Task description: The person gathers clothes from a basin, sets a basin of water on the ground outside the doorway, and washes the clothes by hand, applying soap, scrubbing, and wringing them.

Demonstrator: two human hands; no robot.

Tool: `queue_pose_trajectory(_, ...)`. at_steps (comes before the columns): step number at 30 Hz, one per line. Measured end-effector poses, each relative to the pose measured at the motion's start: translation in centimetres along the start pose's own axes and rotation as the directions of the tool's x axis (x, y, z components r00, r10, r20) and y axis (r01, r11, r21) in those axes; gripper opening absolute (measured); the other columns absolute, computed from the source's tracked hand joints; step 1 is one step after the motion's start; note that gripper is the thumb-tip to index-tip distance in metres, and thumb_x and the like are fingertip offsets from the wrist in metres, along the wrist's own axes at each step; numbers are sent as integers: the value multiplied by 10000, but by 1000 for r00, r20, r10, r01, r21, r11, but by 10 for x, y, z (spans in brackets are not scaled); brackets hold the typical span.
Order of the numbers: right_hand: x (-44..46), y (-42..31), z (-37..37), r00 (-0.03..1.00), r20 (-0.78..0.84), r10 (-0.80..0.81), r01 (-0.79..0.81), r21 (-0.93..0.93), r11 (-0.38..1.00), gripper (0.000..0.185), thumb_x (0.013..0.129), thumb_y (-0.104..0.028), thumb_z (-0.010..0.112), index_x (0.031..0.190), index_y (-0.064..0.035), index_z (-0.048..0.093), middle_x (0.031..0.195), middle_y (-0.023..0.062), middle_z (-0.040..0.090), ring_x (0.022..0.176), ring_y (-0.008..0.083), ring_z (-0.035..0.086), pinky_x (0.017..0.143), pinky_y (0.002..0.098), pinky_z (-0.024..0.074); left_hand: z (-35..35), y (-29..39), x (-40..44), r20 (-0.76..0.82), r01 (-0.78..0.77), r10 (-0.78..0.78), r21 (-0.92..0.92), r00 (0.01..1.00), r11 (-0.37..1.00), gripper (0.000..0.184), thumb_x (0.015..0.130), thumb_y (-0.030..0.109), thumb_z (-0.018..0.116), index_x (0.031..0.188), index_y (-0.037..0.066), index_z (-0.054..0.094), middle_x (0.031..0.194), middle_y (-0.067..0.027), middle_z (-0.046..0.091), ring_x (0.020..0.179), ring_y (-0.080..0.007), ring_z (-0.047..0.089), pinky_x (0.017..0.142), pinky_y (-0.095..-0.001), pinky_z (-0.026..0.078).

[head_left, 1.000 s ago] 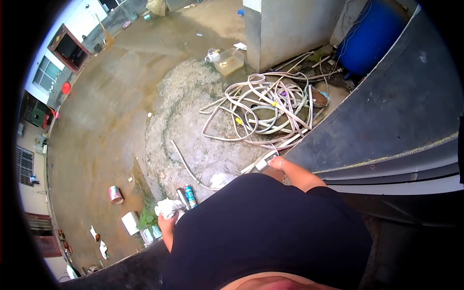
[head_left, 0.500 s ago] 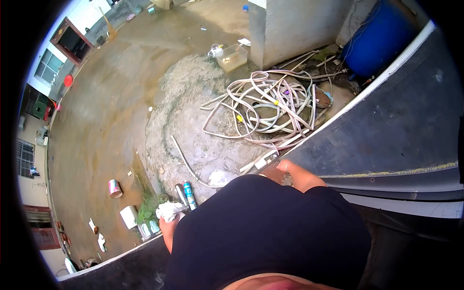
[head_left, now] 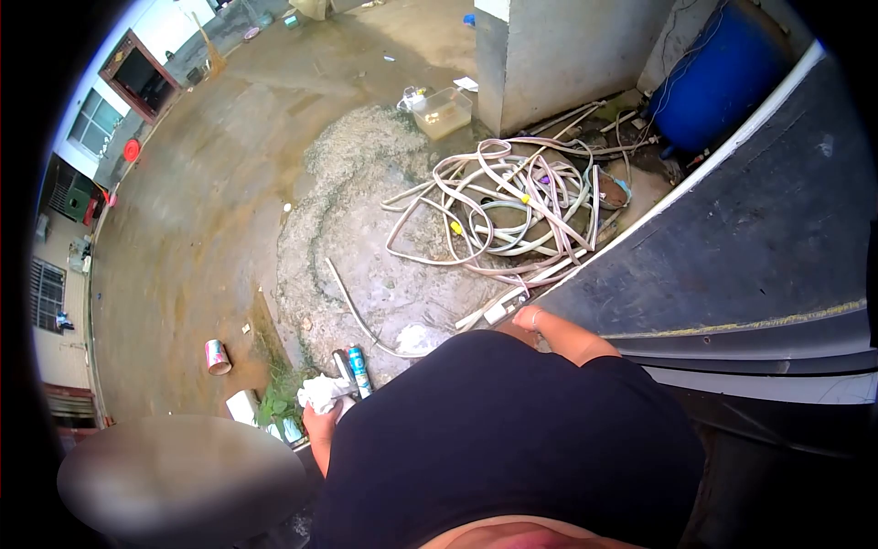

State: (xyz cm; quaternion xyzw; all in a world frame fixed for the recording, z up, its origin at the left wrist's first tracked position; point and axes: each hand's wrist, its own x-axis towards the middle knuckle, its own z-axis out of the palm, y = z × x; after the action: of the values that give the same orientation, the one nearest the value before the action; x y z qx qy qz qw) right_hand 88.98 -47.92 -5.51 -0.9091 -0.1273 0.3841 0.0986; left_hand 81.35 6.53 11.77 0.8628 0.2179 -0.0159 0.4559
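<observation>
At the lower left, my left hand (head_left: 320, 425) is closed round a crumpled white cloth or bag (head_left: 322, 392). Beside the cloth stand a blue can (head_left: 358, 369) and a dark, slim cylinder (head_left: 343, 366). My right hand (head_left: 529, 317), with a band at its wrist, is low beside the black panel. It is nearest to a small white box-like object (head_left: 506, 306); whether it touches this is unclear. Its fingers are too small and partly hidden to read. My dark top covers the lower middle of the view.
A tangled pale hose (head_left: 512, 206) lies on the wet ground near a blue barrel (head_left: 722, 78). Farther off are a clear plastic tub (head_left: 443, 113) and a wall corner. A tipped pink-and-white can (head_left: 218, 357) lies left. A blurred grey oval (head_left: 183, 476) covers the lower left.
The blurred oval has appeared at the lower left. My right hand has shifted slightly left since half a second ago. My left hand still holds the white cloth or bag.
</observation>
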Motion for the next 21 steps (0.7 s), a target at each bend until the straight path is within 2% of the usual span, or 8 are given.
queue_pose_trajectory(3,2,-1,2,999,-9,-44,44,17,999,316,829,-347,428,830,-115,642,721,52,647,699,210,616,718,340,462,0,-5,0,-13,-14,13,-25,1000,1000,496,568,176,778,1000,22,589,925,-101,649,850,-207,614,779,-313,455)
queue_pose_trajectory(5,-5,-6,-1,991,-75,111,-95,192,977,316,826,-346,434,812,-109,642,696,52,644,682,210,614,707,336,464,1,-6,-2,-11,-3,2,-64,1000,998,503,564,179,781,1003,23,589,923,-100,650,847,-203,615,775,-313,456)
queue_pose_trajectory(9,2,7,14,988,-55,147,-134,190,973,326,825,-354,429,817,-109,645,704,53,645,699,208,614,714,330,464,0,-11,-3,-18,10,-11,-57,1000,998,488,570,170,778,997,23,591,915,-91,651,838,-196,615,768,-310,458)
queue_pose_trajectory(12,11,17,25,986,3,167,-166,98,981,348,836,-361,404,824,-111,646,725,53,647,733,212,614,731,332,462,0,-10,-5,-3,10,-10,-71,1000,997,480,576,158,774,995,17,589,907,-85,651,830,-190,613,762,-306,458)
queue_pose_trajectory(14,13,21,30,995,-19,95,-94,31,995,369,847,-362,376,795,-109,639,743,50,647,754,222,610,744,345,457,0,-19,-4,14,-12,14,-120,1000,993,482,577,150,773,998,12,584,907,-86,649,829,-189,611,760,-304,457)
queue_pose_trajectory(18,13,18,27,995,25,96,-97,33,995,377,853,-355,357,772,-109,631,753,47,647,758,228,608,751,356,452,0,-8,-9,11,-10,12,-146,1000,989,480,575,142,773,995,10,583,907,-89,647,832,-192,609,760,-305,456)
queue_pose_trajectory(21,16,16,28,997,-50,66,-63,56,996,361,845,-363,382,757,-117,631,733,47,647,738,221,610,737,352,457,0,-2,-11,6,-15,16,-103,1000,995,473,574,132,771,992,14,584,906,-90,645,836,-194,609,762,-306,456)
